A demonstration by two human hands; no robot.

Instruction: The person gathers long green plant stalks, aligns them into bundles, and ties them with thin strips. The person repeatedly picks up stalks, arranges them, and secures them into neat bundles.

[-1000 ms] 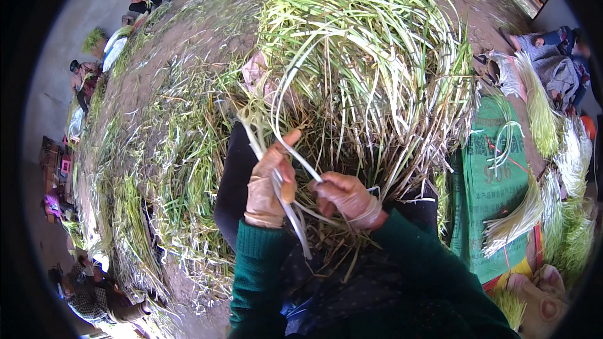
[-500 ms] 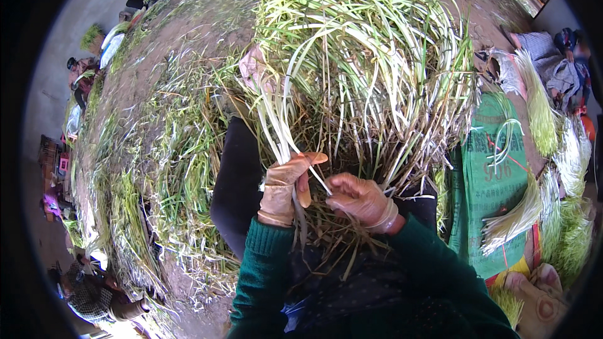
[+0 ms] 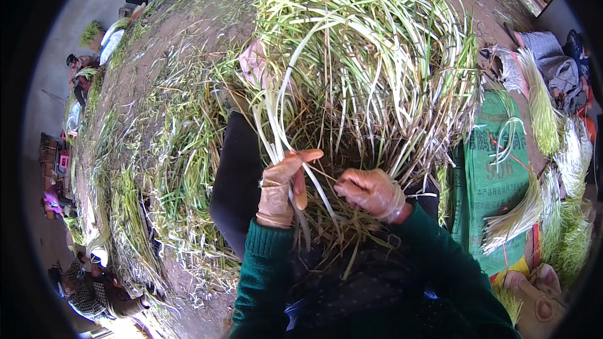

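Note:
My left hand (image 3: 281, 189), in a translucent glove, is closed around several long pale stalks (image 3: 272, 127) that arch up over the mound of green and whitish leafy stems (image 3: 370, 50). Just to its right, my gloved right hand (image 3: 370, 193) has its fingers curled near a thin strand; what they hold, if anything, I cannot make out. Loose dry blades (image 3: 339, 232) lie below both hands on my dark lap. A dark rounded shape (image 3: 232, 188), perhaps my leg, is left of my left hand.
A green woven sack (image 3: 471, 226) lies at the right beside pale stalk bundles (image 3: 539, 119). Loose leaves cover the floor (image 3: 132, 75) on the left. Other people work at the upper left (image 3: 81, 78), lower left (image 3: 88, 295) and far right (image 3: 571, 56).
My left hand has moved down and slightly right with the stalks. My right hand has shifted right, away from the white stalk it was pinching.

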